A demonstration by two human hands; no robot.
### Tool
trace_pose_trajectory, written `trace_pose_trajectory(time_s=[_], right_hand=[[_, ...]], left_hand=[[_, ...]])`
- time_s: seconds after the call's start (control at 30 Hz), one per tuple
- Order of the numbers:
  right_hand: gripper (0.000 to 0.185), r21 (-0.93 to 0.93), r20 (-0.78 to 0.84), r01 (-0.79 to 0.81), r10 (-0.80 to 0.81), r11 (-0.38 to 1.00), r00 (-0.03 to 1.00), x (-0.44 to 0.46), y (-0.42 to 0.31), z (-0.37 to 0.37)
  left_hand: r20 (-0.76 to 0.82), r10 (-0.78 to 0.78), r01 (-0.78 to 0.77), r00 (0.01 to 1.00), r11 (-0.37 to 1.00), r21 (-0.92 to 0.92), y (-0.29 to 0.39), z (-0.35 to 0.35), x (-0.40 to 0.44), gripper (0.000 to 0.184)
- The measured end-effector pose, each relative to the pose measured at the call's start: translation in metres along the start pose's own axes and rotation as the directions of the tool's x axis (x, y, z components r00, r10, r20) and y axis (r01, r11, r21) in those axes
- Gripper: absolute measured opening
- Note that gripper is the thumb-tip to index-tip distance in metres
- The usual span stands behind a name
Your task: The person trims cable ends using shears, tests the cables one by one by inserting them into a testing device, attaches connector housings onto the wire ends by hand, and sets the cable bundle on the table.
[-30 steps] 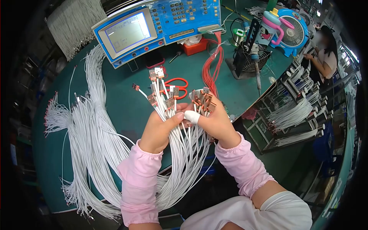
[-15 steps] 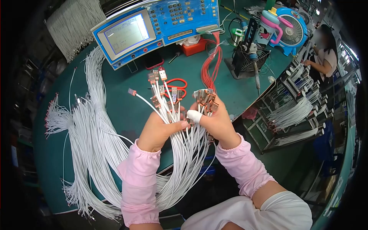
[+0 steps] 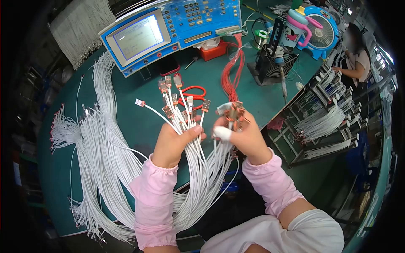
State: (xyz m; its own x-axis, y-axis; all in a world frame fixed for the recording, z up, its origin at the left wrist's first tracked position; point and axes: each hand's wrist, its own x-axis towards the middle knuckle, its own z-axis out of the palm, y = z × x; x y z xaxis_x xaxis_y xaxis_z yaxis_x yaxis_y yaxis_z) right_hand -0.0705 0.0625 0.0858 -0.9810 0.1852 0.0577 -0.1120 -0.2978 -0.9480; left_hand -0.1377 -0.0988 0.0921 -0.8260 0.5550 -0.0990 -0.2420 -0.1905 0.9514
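My left hand [image 3: 175,141] is closed round a bunch of white USB cables [image 3: 195,162], just below their metal plugs. The plugs fan out above the fingers, and one cable plug [image 3: 140,102] sticks out to the left. My right hand [image 3: 242,137], slightly blurred, grips a second bunch of USB cables [image 3: 219,158] whose plugs [image 3: 233,113] cluster at the top. A white wrap covers the right thumb [image 3: 222,133]. Below the hands both bunches hang together and curve toward the lap. Red-handled scissors [image 3: 195,89] lie behind the left bunch, partly hidden.
A blue tester with a screen [image 3: 137,38] stands at the back. Large white cable bundles [image 3: 105,135] cover the table's left. At right are a soldering iron [image 3: 282,74] in its stand, a cup [image 3: 295,29] and a fan [image 3: 319,33]. A co-worker [image 3: 356,63] sits beyond cable racks [image 3: 325,126].
My right hand has moved right with its bunch, widening the gap from my left hand. The left bunch's plugs have shifted, and the lone plug on the left has turned.
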Motion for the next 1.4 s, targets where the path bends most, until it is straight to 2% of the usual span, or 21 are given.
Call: trace_pose_trajectory(time_s=[0.1,0.13,0.17,0.2,0.23,0.3,0.33,0.4,0.43,0.5,0.6,0.7,0.8,0.87,0.93,1.03,1.1,1.13,1.23,1.37,1.4], right_hand=[[0.049,0.119,0.320,-0.039,-0.001,0.992,0.947,-0.021,-0.019,-0.017],[0.058,0.127,0.563,-0.174,0.074,0.976,0.823,-0.028,-0.030,-0.032],[0.064,0.119,0.767,-0.304,0.106,0.945,0.632,-0.030,-0.030,-0.050],[0.062,-0.188,0.959,0.196,0.137,0.963,0.246,-0.004,-0.045,-0.066],[0.060,-0.097,0.979,0.395,0.016,0.914,0.205,-0.006,-0.051,-0.071],[0.059,0.015,0.953,0.421,-0.141,0.907,0.269,-0.009,-0.061,-0.086],[0.058,-0.005,0.941,0.436,-0.143,0.900,0.306,-0.006,-0.066,-0.091],[0.055,-0.143,0.693,0.246,-0.080,0.959,0.716,-0.023,-0.069,-0.087],[0.051,-0.299,0.542,0.260,-0.060,0.918,0.838,-0.027,-0.065,-0.081],[0.040,-0.312,0.331,0.077,0.032,0.947,0.943,-0.022,-0.054,-0.052],[0.027,-0.123,0.200,-0.040,0.065,0.992,0.978,-0.003,-0.019,-0.021],[0.008,-0.045,0.211,-0.003,0.012,0.999,0.977,0.007,0.003,0.000],[0.006,-0.035,0.162,-0.016,0.021,0.999,0.987,0.011,0.009,0.000],[0.006,-0.105,0.128,0.009,0.005,0.994,0.992,0.012,0.015,-0.004],[0.006,-0.176,0.098,0.030,-0.013,0.984,0.995,0.012,0.019,-0.006],[0.008,-0.124,0.065,0.012,-0.004,0.992,0.998,0.013,0.021,-0.004],[0.013,0.081,0.136,-0.026,0.015,0.996,0.991,0.012,0.018,-0.003],[0.013,0.083,0.133,-0.025,0.014,0.996,0.991,0.012,0.016,-0.002],[0.032,-0.010,0.091,0.013,-0.012,1.000,0.996,0.013,0.015,-0.004],[0.031,0.058,0.050,-0.011,0.008,0.998,0.999,0.012,0.009,-0.001],[0.031,0.040,0.054,-0.008,0.006,0.999,0.999,0.011,0.009,-0.002]], left_hand=[[-0.009,-0.060,0.059,0.998,0.996,-0.063,0.002,-0.003,0.002,0.031],[0.015,-0.098,0.099,0.995,0.991,-0.089,0.004,-0.003,0.002,0.033],[0.043,-0.137,0.141,0.990,0.984,-0.113,0.004,-0.003,0.002,0.035],[0.044,-0.137,0.141,0.990,0.983,-0.117,0.005,-0.002,0.001,0.035],[0.055,-0.151,0.157,0.987,0.981,-0.118,0.006,-0.001,0.000,0.037],[0.068,-0.165,0.172,0.984,0.978,-0.118,0.007,0.001,0.000,0.038],[0.063,-0.153,0.160,0.986,0.979,-0.127,0.006,0.002,-0.001,0.039],[0.063,-0.137,0.145,0.989,0.980,-0.135,0.006,0.004,-0.001,0.040],[0.066,-0.141,0.148,0.988,0.981,-0.122,0.006,0.005,-0.001,0.040],[0.077,-0.147,0.155,0.986,0.983,-0.100,0.005,0.005,-0.002,0.039],[0.083,-0.122,0.126,0.989,0.991,-0.035,0.001,0.007,-0.002,0.033],[0.164,-0.040,0.045,0.986,0.999,-0.023,-0.003,0.008,0.001,0.028],[0.108,-0.046,0.049,0.993,0.999,-0.022,0.000,0.010,-0.001,0.022],[0.104,-0.044,0.048,0.994,0.998,-0.029,-0.002,0.008,-0.001,0.022],[0.060,0.045,-0.048,0.997,0.998,0.043,-0.005,0.004,0.000,0.023],[-0.003,-0.020,0.020,1.000,1.000,0.017,-0.001,0.005,-0.002,0.027],[-0.007,-0.032,0.032,0.999,0.999,0.014,0.000,0.007,0.000,0.026],[-0.004,-0.034,0.034,0.999,0.999,0.016,0.000,0.008,0.000,0.026],[-0.022,-0.012,0.011,1.000,0.999,-0.044,-0.001,0.010,0.001,0.021],[-0.029,-0.060,0.058,0.998,0.996,-0.066,0.001,0.013,-0.001,0.023],[-0.100,-0.061,0.053,0.993,0.995,-0.082,0.001,0.016,-0.002,0.024]])
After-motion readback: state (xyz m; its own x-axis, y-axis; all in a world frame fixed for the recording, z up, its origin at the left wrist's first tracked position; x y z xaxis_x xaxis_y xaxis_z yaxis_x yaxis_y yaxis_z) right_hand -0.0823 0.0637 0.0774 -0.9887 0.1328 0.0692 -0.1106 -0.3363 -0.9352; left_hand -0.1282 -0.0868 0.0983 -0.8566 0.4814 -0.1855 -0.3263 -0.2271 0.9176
